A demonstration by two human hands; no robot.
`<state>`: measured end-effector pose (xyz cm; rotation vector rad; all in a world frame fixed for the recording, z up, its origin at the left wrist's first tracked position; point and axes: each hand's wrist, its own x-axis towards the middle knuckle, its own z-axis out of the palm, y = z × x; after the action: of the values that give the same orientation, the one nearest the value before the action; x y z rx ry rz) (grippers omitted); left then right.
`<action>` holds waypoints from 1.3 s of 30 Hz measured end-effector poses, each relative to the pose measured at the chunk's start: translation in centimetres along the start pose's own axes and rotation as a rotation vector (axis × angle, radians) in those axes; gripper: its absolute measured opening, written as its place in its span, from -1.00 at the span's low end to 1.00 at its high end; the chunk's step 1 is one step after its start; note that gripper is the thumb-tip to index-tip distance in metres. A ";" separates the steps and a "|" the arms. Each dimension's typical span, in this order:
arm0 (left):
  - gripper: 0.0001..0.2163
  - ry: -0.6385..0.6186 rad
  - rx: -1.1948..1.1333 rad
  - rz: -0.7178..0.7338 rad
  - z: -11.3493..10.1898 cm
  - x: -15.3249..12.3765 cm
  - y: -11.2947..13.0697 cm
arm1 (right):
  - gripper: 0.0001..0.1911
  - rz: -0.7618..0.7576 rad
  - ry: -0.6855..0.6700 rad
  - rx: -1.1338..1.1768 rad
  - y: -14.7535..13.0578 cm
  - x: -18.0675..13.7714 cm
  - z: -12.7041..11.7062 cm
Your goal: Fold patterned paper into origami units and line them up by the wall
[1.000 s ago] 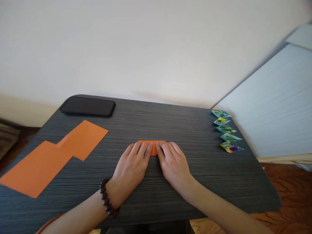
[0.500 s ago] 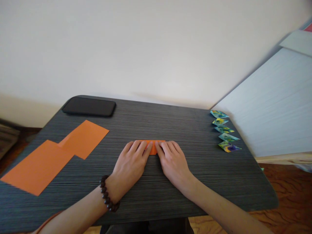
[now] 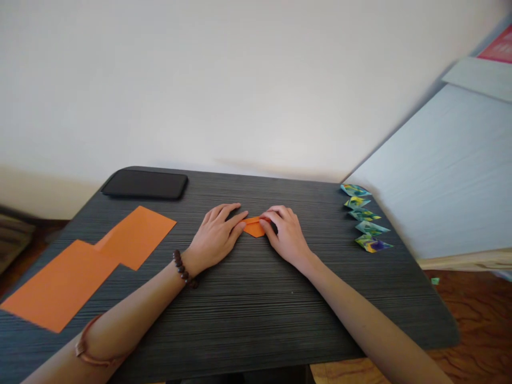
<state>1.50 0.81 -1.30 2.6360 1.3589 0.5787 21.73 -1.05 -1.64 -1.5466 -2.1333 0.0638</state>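
A small piece of folded orange paper [image 3: 255,228] lies on the dark table between my hands, with a flap along its far edge and a point towards me. My left hand [image 3: 216,233] pinches its left end between thumb and index finger, the other fingers stretched beyond it. My right hand [image 3: 286,234] grips the right end, thumb on the near side and fingers curled over the far edge. My fingertips hide both ends of the paper.
Two overlapping orange sheets [image 3: 66,285] lie at the left of the table [image 3: 240,320]. A black phone-like slab [image 3: 144,184] rests at the back left. Several folded patterned paper pieces [image 3: 363,214] stand in a row near the right edge, beside a pale panel [image 3: 448,181].
Both hands have moved away from me with the orange paper. A pointed near edge now shows instead of a flat strip, and my fingers have shifted to its ends.
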 end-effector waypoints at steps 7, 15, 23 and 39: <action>-0.68 -0.014 0.001 0.038 -0.2 0.2 0.0 | -0.85 0.011 0.016 0.092 0.5 -0.3 0.2; -0.70 -0.058 -0.063 0.066 -0.6 -0.1 -0.7 | -0.84 -0.058 -0.051 0.084 0.0 -0.2 -0.4; -0.73 -0.040 -0.110 0.105 -0.7 -0.2 -1.0 | -0.84 -0.077 -0.092 0.112 -0.1 -0.4 -0.6; -0.66 -0.174 -0.689 -0.286 -2.0 -0.1 0.7 | -0.88 -0.217 0.172 0.054 -1.1 -0.7 -1.4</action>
<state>1.21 0.13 0.75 1.8632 1.1778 0.6182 21.54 -2.44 -0.31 -1.2351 -2.1293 -0.0824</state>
